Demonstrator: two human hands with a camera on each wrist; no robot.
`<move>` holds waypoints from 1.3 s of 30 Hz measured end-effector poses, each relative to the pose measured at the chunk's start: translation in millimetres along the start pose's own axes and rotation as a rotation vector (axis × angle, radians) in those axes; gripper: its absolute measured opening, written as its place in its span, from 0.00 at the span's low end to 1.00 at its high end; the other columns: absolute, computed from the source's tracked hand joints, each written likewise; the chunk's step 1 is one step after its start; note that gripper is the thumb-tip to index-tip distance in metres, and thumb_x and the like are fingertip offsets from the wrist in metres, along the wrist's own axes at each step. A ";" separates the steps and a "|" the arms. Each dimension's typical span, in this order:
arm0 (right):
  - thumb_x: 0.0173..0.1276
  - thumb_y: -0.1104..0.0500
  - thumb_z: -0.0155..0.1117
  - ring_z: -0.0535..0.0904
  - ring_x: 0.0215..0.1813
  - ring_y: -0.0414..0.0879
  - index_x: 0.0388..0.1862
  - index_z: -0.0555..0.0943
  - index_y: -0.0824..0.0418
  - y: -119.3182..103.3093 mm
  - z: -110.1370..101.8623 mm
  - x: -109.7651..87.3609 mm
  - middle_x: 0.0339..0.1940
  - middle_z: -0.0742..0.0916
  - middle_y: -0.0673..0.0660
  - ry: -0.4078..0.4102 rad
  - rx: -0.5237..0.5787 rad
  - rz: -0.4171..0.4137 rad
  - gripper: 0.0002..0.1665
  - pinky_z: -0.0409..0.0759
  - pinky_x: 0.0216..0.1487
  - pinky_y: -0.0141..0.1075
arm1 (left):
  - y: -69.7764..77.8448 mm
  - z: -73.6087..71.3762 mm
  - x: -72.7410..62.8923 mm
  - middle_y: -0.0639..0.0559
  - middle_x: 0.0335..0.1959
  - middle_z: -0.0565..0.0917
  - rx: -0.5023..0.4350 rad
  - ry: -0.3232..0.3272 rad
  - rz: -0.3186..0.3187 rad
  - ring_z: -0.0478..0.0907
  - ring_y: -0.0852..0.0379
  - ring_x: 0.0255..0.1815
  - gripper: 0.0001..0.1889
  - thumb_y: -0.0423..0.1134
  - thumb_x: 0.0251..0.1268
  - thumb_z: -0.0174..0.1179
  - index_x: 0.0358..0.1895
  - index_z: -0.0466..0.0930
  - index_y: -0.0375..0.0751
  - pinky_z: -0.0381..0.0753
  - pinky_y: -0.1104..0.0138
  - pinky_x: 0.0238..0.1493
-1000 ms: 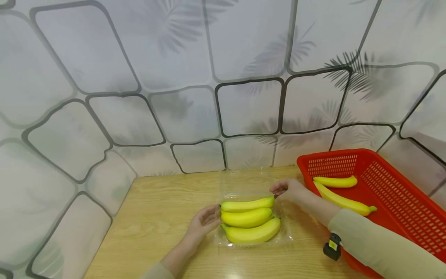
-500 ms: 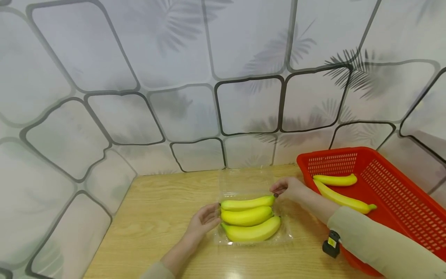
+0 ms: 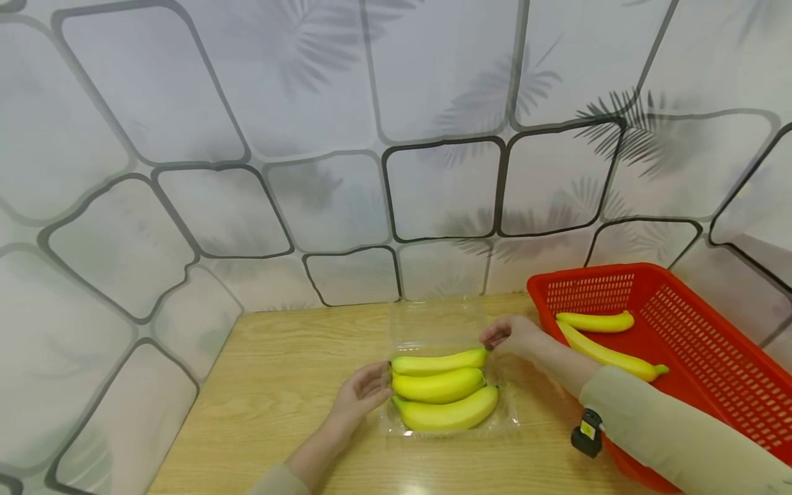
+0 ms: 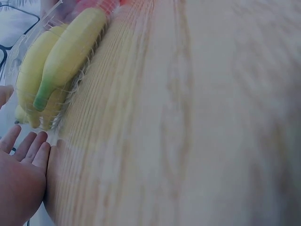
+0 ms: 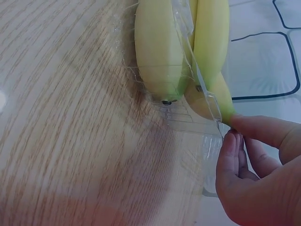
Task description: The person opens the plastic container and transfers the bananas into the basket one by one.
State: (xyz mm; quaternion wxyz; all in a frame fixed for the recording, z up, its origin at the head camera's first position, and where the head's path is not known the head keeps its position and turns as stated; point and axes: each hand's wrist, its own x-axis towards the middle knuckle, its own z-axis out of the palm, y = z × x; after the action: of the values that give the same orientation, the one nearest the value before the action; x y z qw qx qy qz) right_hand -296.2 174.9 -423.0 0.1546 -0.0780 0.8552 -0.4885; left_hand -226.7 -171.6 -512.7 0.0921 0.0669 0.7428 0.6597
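Three yellow bananas lie side by side in a clear plastic clamshell box point(image 3: 510, 421), whose lid point(image 3: 439, 323) is folded back toward the wall. The back banana point(image 3: 439, 361) has its dark tip between the thumb and fingers of my right hand point(image 3: 513, 337); the right wrist view shows this pinch at the banana's end point(image 5: 225, 110). My left hand point(image 3: 361, 392) is at the box's left side, by the ends of the middle banana point(image 3: 439, 386) and front banana point(image 3: 447, 410). Its fingers point(image 4: 35, 148) are extended in the left wrist view.
A red plastic basket point(image 3: 718, 330) stands on the right, under my right forearm's far side, with two more bananas point(image 3: 612, 354) inside. The wooden table point(image 3: 291, 371) meets a patterned wall point(image 3: 322, 206) at the back and left.
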 end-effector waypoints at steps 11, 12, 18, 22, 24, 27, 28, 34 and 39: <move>0.64 0.74 0.73 0.89 0.47 0.48 0.51 0.85 0.79 1.8 0.4 -1.6 0.47 0.92 0.70 -0.001 -0.019 -0.041 0.17 0.90 0.49 0.33 | -0.9 -1.0 -0.1 0.32 0.77 0.72 -0.021 -0.005 -0.012 0.74 0.38 0.75 0.33 0.36 0.74 0.66 0.77 0.67 0.29 0.78 0.67 0.76; 0.64 0.74 0.73 0.89 0.47 0.48 0.51 0.85 0.79 1.9 0.4 -1.7 0.47 0.92 0.70 0.000 -0.023 -0.043 0.17 0.90 0.49 0.33 | -0.4 -0.8 -0.6 0.31 0.77 0.72 -0.021 -0.003 -0.010 0.74 0.38 0.75 0.32 0.36 0.74 0.66 0.76 0.67 0.29 0.78 0.66 0.76; 0.66 0.72 0.73 0.90 0.51 0.54 0.52 0.85 0.78 1.5 0.3 -1.2 0.49 0.92 0.70 0.009 -0.033 -0.041 0.16 0.91 0.55 0.38 | 1.1 -0.4 -1.7 0.32 0.77 0.72 -0.022 0.006 -0.016 0.73 0.37 0.75 0.32 0.35 0.74 0.66 0.77 0.67 0.30 0.77 0.63 0.77; 0.68 0.71 0.72 0.89 0.54 0.58 0.54 0.85 0.77 1.7 0.4 -0.9 0.51 0.92 0.70 0.015 -0.041 -0.034 0.17 0.90 0.60 0.44 | 1.6 0.4 -1.0 0.32 0.77 0.72 -0.014 0.016 -0.016 0.73 0.37 0.75 0.32 0.35 0.74 0.66 0.76 0.68 0.30 0.77 0.63 0.77; 0.69 0.70 0.72 0.89 0.56 0.59 0.55 0.85 0.77 1.7 0.6 -0.9 0.52 0.92 0.70 0.018 -0.042 -0.033 0.17 0.89 0.62 0.47 | 1.3 0.7 -0.5 0.32 0.77 0.73 -0.016 0.018 -0.015 0.73 0.37 0.75 0.32 0.34 0.74 0.66 0.76 0.68 0.29 0.77 0.64 0.77; 0.70 0.70 0.71 0.88 0.57 0.60 0.56 0.85 0.76 1.6 0.7 -0.5 0.54 0.91 0.70 0.018 -0.043 -0.027 0.17 0.88 0.63 0.48 | 0.9 0.9 0.0 0.32 0.77 0.73 -0.020 0.021 -0.013 0.73 0.36 0.75 0.31 0.33 0.73 0.66 0.75 0.68 0.28 0.78 0.65 0.76; 0.70 0.70 0.70 0.88 0.57 0.60 0.56 0.85 0.76 1.6 0.7 -0.2 0.54 0.91 0.70 0.020 -0.041 -0.021 0.17 0.88 0.64 0.48 | 0.8 0.8 0.0 0.32 0.77 0.73 -0.018 0.021 -0.013 0.73 0.37 0.75 0.31 0.34 0.73 0.66 0.75 0.68 0.29 0.77 0.65 0.76; 0.71 0.70 0.69 0.87 0.58 0.59 0.57 0.85 0.75 0.0 0.9 0.6 0.55 0.91 0.70 0.024 -0.046 0.001 0.17 0.88 0.64 0.49 | 0.8 0.6 0.0 0.32 0.77 0.73 -0.023 0.018 -0.014 0.73 0.37 0.75 0.32 0.34 0.73 0.66 0.76 0.68 0.28 0.77 0.64 0.77; 0.71 0.69 0.69 0.87 0.58 0.60 0.57 0.85 0.75 -1.8 1.2 0.7 0.55 0.91 0.69 0.026 -0.052 0.006 0.17 0.88 0.62 0.47 | 1.9 0.2 -0.8 0.32 0.77 0.72 -0.027 0.010 -0.018 0.72 0.37 0.76 0.32 0.34 0.74 0.66 0.76 0.67 0.29 0.76 0.63 0.78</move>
State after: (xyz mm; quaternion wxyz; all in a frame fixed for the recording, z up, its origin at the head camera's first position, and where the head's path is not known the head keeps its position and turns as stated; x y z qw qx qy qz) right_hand -296.4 172.8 -422.2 0.1427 -0.0729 0.8698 -0.4667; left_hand -225.9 -171.3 -510.8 0.0950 0.0556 0.7349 0.6691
